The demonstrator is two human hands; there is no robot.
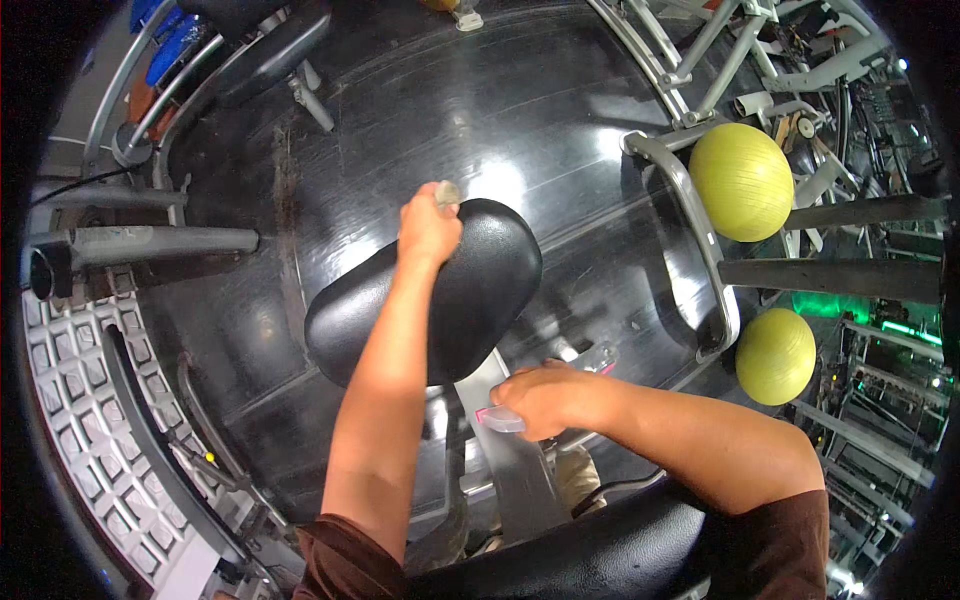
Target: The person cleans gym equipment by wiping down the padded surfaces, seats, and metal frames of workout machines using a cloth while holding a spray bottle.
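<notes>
My left hand [429, 229] is closed around a wadded greyish cloth [448, 193], of which only a small end shows past the fingers. It is over the far left edge of a black padded seat [491, 262]; whether it touches the pad I cannot tell. My right hand [551, 397] grips a clear plastic bottle [604, 355] with pink trim, probably a spray bottle. Its middle is hidden by my fingers. This hand is above the grey metal beam [517, 480] that runs from under the seat towards me.
A second black pad [600, 551] is close in front of me. To the right, two yellow exercise balls [741, 182] rest by a bent metal frame [701, 232]. Gym machine frames line both sides, with a grey tube [165, 240] jutting in from the left over the dark floor [420, 97].
</notes>
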